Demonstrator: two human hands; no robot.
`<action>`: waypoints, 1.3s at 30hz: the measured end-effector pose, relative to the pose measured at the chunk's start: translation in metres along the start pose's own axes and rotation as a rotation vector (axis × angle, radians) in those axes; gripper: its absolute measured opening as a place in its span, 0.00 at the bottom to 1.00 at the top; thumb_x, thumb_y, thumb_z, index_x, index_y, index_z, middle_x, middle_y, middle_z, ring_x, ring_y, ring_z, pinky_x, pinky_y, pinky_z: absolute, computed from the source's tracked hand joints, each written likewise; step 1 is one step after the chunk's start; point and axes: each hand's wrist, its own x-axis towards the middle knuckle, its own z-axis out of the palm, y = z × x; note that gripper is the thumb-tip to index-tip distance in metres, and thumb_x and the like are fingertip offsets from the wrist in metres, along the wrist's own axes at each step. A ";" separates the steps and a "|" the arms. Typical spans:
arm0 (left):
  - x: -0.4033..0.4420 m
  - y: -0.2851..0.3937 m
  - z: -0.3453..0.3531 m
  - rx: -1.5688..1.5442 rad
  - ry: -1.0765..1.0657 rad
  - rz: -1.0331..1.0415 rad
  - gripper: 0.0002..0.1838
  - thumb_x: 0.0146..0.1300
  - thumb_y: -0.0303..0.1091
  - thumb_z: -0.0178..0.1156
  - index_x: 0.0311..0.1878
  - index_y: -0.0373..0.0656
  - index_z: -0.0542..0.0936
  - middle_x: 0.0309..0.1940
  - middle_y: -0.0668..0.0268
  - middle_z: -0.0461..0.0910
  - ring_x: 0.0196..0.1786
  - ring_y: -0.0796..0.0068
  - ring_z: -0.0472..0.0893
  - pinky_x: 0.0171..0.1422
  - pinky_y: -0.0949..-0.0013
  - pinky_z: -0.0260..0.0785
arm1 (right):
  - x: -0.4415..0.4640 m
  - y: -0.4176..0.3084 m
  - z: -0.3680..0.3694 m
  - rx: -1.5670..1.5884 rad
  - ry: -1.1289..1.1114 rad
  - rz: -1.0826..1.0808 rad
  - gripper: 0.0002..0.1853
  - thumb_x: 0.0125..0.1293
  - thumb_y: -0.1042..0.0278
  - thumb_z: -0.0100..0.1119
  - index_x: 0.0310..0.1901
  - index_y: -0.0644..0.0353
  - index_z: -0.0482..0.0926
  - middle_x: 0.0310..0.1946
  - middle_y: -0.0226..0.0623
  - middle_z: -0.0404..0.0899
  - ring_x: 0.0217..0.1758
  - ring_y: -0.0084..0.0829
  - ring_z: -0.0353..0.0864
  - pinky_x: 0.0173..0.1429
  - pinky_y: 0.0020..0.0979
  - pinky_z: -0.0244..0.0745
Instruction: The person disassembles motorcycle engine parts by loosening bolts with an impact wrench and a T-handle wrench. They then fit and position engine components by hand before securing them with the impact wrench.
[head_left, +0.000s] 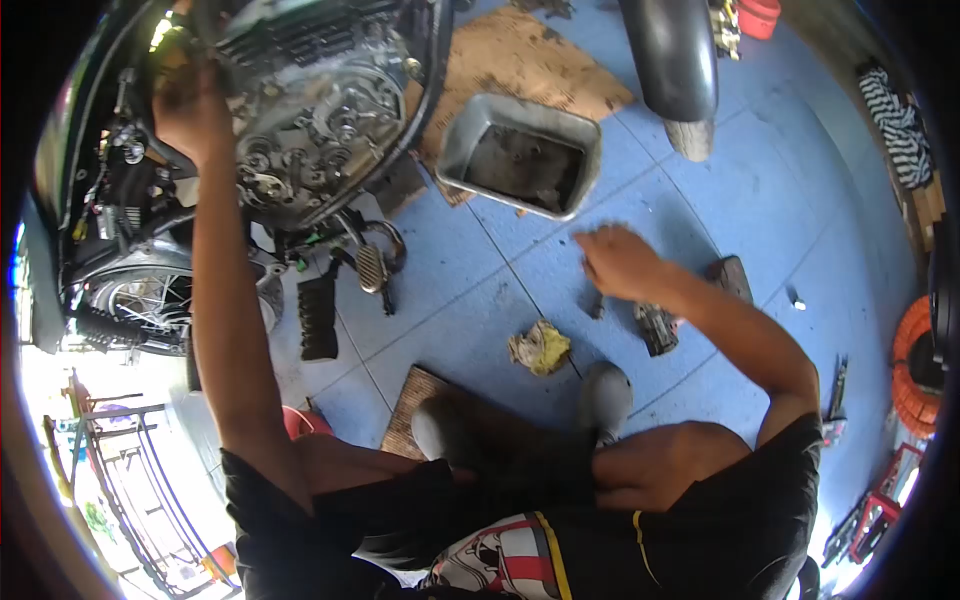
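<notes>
My left hand (190,115) is raised at the upper left, beside the motorcycle frame (432,90) and the opened engine (335,130) with its exposed gears. Its fingers are dark and smeared, so their grip cannot be made out. My right hand (622,262) hovers over the blue tiled floor with its fingers curled closed. Whatever it may hold is too small or hidden to name. Just beyond it stands a metal pan (450,165) with dark oily residue inside. A crumpled yellowish rag (540,348) lies on the floor between my hand and my feet.
Oil-stained cardboard (520,60) lies under the pan. A power tool (657,328) rests beneath my right forearm. The foot pedal (371,268) juts from the motorcycle. A black wheel or fender part (675,60) stands at the top, and an orange coil (912,375) lies far right.
</notes>
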 end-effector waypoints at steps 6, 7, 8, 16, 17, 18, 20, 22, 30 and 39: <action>0.002 -0.008 -0.006 -0.005 -0.115 -0.204 0.12 0.57 0.32 0.70 0.43 0.40 0.85 0.39 0.64 0.85 0.35 0.77 0.82 0.35 0.73 0.77 | -0.041 -0.008 0.067 0.000 -0.546 -0.055 0.17 0.56 0.66 0.61 0.45 0.66 0.76 0.37 0.47 0.83 0.44 0.48 0.84 0.49 0.47 0.77; 0.003 -0.012 -0.009 0.019 -0.150 -0.159 0.11 0.59 0.31 0.69 0.45 0.40 0.84 0.39 0.64 0.85 0.36 0.77 0.81 0.36 0.72 0.78 | -0.047 -0.006 0.080 0.016 -0.506 -0.060 0.15 0.56 0.66 0.60 0.42 0.65 0.76 0.34 0.48 0.83 0.43 0.47 0.84 0.47 0.47 0.77; 0.002 -0.005 -0.010 -0.003 -0.154 -0.130 0.11 0.59 0.31 0.69 0.44 0.39 0.84 0.39 0.63 0.85 0.36 0.77 0.81 0.36 0.72 0.77 | -0.052 -0.005 0.090 0.033 -0.465 -0.063 0.14 0.55 0.65 0.60 0.39 0.65 0.76 0.31 0.48 0.83 0.41 0.47 0.84 0.45 0.47 0.77; 0.007 -0.012 -0.010 0.133 -0.119 -0.261 0.12 0.60 0.29 0.68 0.45 0.34 0.83 0.39 0.62 0.85 0.36 0.76 0.82 0.42 0.75 0.73 | -0.030 0.000 0.091 -0.023 -0.471 -0.047 0.15 0.51 0.68 0.64 0.39 0.65 0.77 0.31 0.45 0.84 0.36 0.46 0.86 0.39 0.44 0.81; 0.011 -0.015 -0.013 0.384 -0.127 -0.156 0.12 0.59 0.28 0.67 0.45 0.35 0.84 0.40 0.63 0.86 0.37 0.76 0.82 0.43 0.75 0.74 | -0.037 0.008 0.101 -0.015 -0.488 -0.019 0.13 0.52 0.68 0.62 0.38 0.64 0.76 0.28 0.45 0.83 0.34 0.46 0.86 0.39 0.44 0.81; 0.014 -0.050 -0.021 0.425 -0.200 -0.048 0.15 0.62 0.28 0.62 0.52 0.34 0.79 0.50 0.63 0.80 0.45 0.75 0.80 0.49 0.73 0.74 | -0.038 0.008 0.103 -0.005 -0.498 0.000 0.13 0.48 0.70 0.64 0.36 0.64 0.79 0.31 0.45 0.84 0.36 0.45 0.86 0.38 0.44 0.81; 0.017 -0.120 -0.035 0.490 -0.332 0.181 0.23 0.66 0.28 0.52 0.64 0.34 0.71 0.68 0.62 0.68 0.62 0.72 0.75 0.62 0.70 0.72 | -0.031 0.005 0.107 -0.003 -0.503 -0.010 0.14 0.43 0.72 0.67 0.36 0.64 0.82 0.35 0.45 0.85 0.40 0.44 0.86 0.36 0.44 0.82; 0.024 -0.161 -0.030 0.197 -0.273 0.144 0.18 0.66 0.30 0.56 0.58 0.35 0.77 0.59 0.60 0.77 0.55 0.70 0.80 0.59 0.68 0.74 | -0.024 0.002 0.101 -0.005 -0.554 -0.061 0.12 0.47 0.71 0.68 0.35 0.64 0.84 0.42 0.46 0.84 0.44 0.46 0.85 0.37 0.47 0.81; 0.016 -0.067 -0.016 0.680 -0.129 0.259 0.16 0.62 0.41 0.63 0.44 0.37 0.83 0.38 0.61 0.85 0.35 0.71 0.82 0.41 0.65 0.75 | 0.000 -0.008 0.106 -0.021 -0.506 -0.099 0.13 0.55 0.68 0.65 0.41 0.63 0.80 0.42 0.42 0.84 0.44 0.42 0.83 0.42 0.44 0.79; 0.012 -0.025 -0.012 0.639 -0.062 0.317 0.09 0.57 0.34 0.64 0.39 0.42 0.85 0.35 0.61 0.86 0.33 0.67 0.84 0.41 0.65 0.76 | -0.008 -0.010 0.091 0.148 -0.410 0.008 0.09 0.58 0.68 0.54 0.37 0.62 0.79 0.34 0.46 0.84 0.41 0.46 0.85 0.45 0.49 0.78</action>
